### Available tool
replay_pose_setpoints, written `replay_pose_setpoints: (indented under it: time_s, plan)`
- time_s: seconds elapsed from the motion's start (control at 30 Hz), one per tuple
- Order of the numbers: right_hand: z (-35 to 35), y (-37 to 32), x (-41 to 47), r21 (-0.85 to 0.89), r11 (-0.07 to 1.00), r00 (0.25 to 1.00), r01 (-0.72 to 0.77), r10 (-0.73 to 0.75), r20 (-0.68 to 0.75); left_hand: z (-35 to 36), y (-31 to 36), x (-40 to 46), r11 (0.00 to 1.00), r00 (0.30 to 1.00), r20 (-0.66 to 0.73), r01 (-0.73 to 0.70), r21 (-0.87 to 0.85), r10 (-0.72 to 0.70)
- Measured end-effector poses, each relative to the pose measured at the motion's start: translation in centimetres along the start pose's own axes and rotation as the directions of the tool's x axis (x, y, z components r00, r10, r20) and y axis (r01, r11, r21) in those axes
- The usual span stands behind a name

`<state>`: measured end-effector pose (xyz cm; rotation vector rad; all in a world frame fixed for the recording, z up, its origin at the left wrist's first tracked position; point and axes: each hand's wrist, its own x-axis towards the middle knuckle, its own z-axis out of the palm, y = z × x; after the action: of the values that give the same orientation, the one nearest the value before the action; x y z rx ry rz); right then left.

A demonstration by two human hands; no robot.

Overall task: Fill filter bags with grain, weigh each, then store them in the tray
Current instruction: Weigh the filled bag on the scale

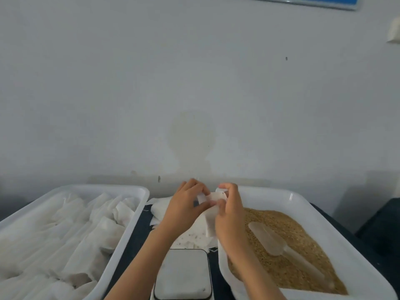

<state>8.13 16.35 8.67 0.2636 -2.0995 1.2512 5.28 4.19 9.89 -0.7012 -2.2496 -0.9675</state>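
Both hands are up together at the far middle of the table, working on one white filter bag (pixel 211 213). The left hand (pixel 187 203) pinches the bag's top edge from the left, thumb below and fingers curled over. The right hand (pixel 229 210) pinches the same top edge from the right, fingers curled round its corner. The bag hangs down between the two hands, its lower part slack and pale, over a loose pile of empty bags (pixel 164 207) lying flat on the dark table (pixel 134 234).

Just in front of that pile, nearest the person, sits the scale (pixel 183 274), its grey square plate bare. To the right stands a white tub (pixel 303 204) holding brown grain (pixel 287 267), and a clear plastic scoop (pixel 268 238) lies on the grain, its handle pointing towards the near right corner. The right forearm crosses the tub's near left rim.

To the left is the white tray (pixel 138 192), heaped with filled bags (pixel 71 241) lying across one another. A few grain specks dot the empty bags under the hands. A pale wall (pixel 194 83) rises behind the table.
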Motion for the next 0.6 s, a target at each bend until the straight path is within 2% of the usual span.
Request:
replay_pose_setpoints:
  time_s: [0.13,0.23,0.33,0.4,0.43,0.47,0.5,0.6]
  plan:
    - [-4.6,2.6,1.0,0.103,0.989,0.994,-0.104,0.108,-0.032,3.5,2.9,1.6,0.990,1.000,0.016,-0.009,-0.140,0.011]
    - [-7.9,5.0,0.8,0.308,0.896,0.945,-0.319,0.327,0.026,6.4,5.1,2.2,0.987,0.997,0.055,-0.036,-0.159,0.045]
    - [-10.3,7.5,0.3,0.393,0.689,0.791,-0.609,0.567,0.231,8.9,6.3,2.9,0.975,0.995,0.098,0.031,-0.220,-0.010]
    - [-11.4,8.7,0.0,0.439,0.516,0.674,-0.735,0.623,0.397,10.1,6.6,3.1,0.930,0.984,0.138,0.156,-0.333,-0.116]
    - [-11.8,8.9,-0.2,0.461,0.457,0.644,-0.761,0.615,0.454,10.6,6.6,3.1,0.900,0.975,0.152,0.212,-0.381,-0.165]
    - [-12.2,9.1,-0.4,0.464,0.447,0.640,-0.765,0.608,0.469,11.0,6.6,3.0,0.875,0.967,0.159,0.249,-0.415,-0.199]
    - [-12.5,9.3,-0.4,0.450,0.482,0.657,-0.751,0.609,0.445,11.2,6.5,3.0,0.857,0.960,0.166,0.277,-0.435,-0.226]
    - [-13.1,9.8,-0.2,0.271,0.714,0.762,-0.646,0.587,0.273,11.5,5.7,2.6,0.806,0.931,0.227,0.361,-0.469,-0.285]
